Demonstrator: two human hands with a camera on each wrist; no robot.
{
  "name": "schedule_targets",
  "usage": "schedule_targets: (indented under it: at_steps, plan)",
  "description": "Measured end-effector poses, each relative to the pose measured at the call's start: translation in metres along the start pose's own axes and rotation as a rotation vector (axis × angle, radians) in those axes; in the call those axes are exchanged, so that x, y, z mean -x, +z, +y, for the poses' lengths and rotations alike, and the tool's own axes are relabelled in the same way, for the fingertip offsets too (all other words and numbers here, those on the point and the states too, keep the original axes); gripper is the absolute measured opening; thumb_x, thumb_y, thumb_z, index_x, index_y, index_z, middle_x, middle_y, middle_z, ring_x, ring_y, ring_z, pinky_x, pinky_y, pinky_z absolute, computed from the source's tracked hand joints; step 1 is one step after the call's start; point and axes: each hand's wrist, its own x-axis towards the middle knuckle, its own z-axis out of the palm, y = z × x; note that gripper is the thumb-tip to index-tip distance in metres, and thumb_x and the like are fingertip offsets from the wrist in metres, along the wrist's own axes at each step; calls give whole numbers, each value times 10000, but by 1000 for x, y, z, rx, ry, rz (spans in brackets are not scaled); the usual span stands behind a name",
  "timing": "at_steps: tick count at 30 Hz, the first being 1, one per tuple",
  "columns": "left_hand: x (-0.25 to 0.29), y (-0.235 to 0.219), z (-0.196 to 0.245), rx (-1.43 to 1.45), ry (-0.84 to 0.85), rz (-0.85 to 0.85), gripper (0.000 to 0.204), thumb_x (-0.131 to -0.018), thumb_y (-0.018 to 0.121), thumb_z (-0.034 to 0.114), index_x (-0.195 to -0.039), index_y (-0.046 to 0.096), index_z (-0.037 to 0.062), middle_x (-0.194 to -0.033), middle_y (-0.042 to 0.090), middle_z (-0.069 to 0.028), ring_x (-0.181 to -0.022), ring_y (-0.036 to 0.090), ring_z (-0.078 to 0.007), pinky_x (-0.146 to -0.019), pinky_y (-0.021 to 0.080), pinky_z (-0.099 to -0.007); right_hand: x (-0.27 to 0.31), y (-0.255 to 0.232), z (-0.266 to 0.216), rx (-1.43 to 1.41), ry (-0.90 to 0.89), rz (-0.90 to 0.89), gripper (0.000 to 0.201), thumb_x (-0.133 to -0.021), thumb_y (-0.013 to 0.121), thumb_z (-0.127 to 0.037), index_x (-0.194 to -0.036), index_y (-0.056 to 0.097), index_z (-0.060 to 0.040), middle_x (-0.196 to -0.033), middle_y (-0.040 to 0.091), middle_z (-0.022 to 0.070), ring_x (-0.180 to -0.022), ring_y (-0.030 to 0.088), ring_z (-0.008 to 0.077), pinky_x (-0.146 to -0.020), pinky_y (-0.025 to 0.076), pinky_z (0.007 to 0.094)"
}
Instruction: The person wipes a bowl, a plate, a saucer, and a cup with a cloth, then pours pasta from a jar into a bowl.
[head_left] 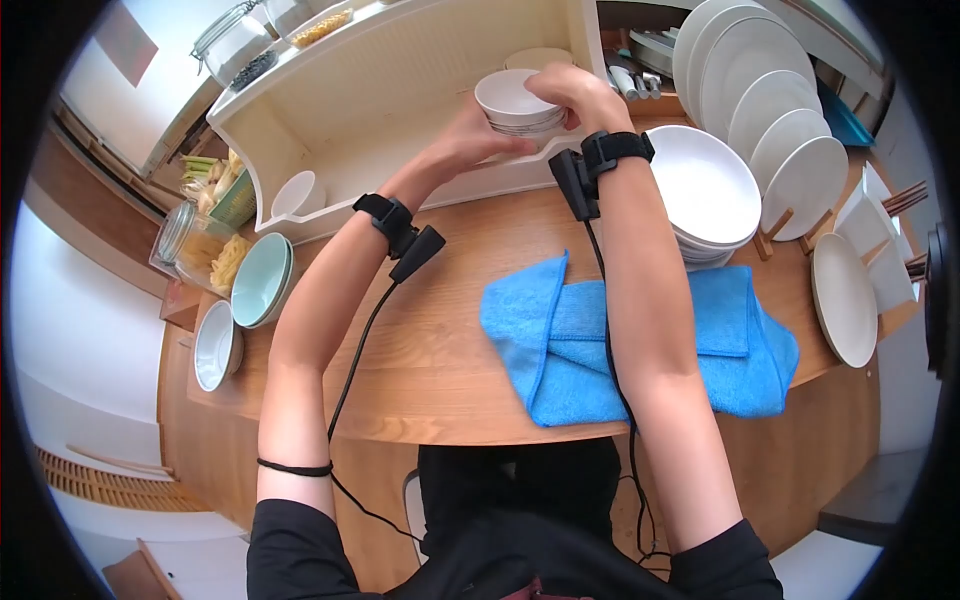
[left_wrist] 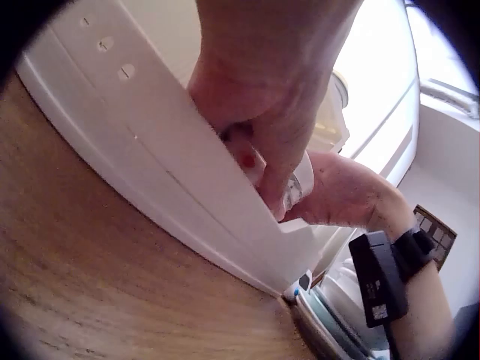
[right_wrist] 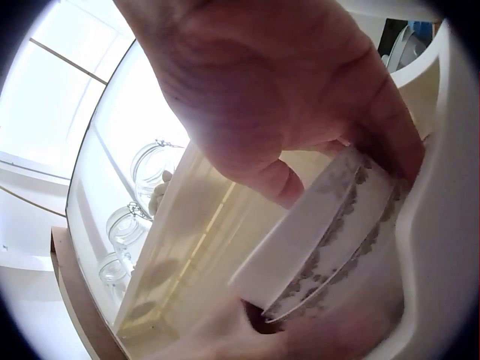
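A small stack of white bowls (head_left: 518, 98) is held between both hands at the front edge of the white shelf unit (head_left: 400, 100). The left hand (head_left: 478, 140) grips the stack from its left side, thumb toward the front. From the right, the right hand (head_left: 575, 92) pinches the rim and side. Patterned bands on the bowls (right_wrist: 322, 240) show in the right wrist view, with the right hand (right_wrist: 277, 90) above them. In the left wrist view the left hand (left_wrist: 262, 112) mostly hides the bowls.
Inside the shelf lie a small bowl (head_left: 299, 195) at left and a round dish (head_left: 540, 60) behind the stack. A blue cloth (head_left: 580, 340), stacked white bowls (head_left: 703, 185) and racked plates (head_left: 750, 70) are at right; green bowls (head_left: 262, 280) and a jar (head_left: 190, 235) at left.
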Motion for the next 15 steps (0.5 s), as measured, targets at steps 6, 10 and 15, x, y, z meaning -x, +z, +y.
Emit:
schedule_targets:
  at_steps: [6,10,15]
  plan:
    - [-2,2,-8,117,-54,-124,797,-703,863,219,-1360,447,41,-1308,565,-97,-1221,512,-220,-1084,364,-361,-1,2,5,-14,-72,17,488,-859,490,-343,-1135,589,47,-1020,671,172,-753,671,300,-653,564,395]
    - [1,4,-10,20,-65,-149,729,-780,809,270,-1363,452,18,-1294,579,-123,-1199,527,-221,-1045,387,-330,3,-13,-5,54,-45,104,565,-855,579,-401,-1210,573,39,-1122,651,182,-905,664,323,-727,569,441]
    - [-1,3,-25,-144,0,-132,613,-838,751,300,-1316,510,2,-1248,609,-143,-1139,560,-229,-995,415,-322,25,-43,-27,54,-41,141,645,-873,590,-460,-1294,525,24,-1236,595,211,-1119,588,322,-881,542,486]
